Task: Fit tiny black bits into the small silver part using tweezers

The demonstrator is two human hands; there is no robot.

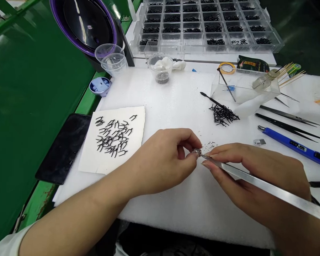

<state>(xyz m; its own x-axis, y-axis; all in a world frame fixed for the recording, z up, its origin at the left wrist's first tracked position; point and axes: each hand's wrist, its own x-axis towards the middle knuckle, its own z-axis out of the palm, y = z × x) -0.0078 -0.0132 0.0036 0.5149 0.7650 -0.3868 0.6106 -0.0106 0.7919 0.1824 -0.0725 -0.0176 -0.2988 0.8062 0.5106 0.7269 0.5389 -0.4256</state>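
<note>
My left hand (162,160) pinches a tiny silvery part (197,152) between thumb and fingertips over the white foam mat (176,106). My right hand (256,177) is closed on long steel tweezers (256,183), whose tips meet the tiny part. A scatter of minute dark specks (209,145) lies just beyond the fingertips. A pile of thin black hook-shaped pieces (223,114) rests further back. To the left, a white card (134,133) carries several black bent pieces (112,137).
A clear compartment box (206,25) of black parts stands at the back. Nearby are plastic cups (113,60), a small cup of grit (162,71), a clear tray (244,89), black tweezers (290,128), a blue tool (293,145) and a dark phone (65,147) at the left edge.
</note>
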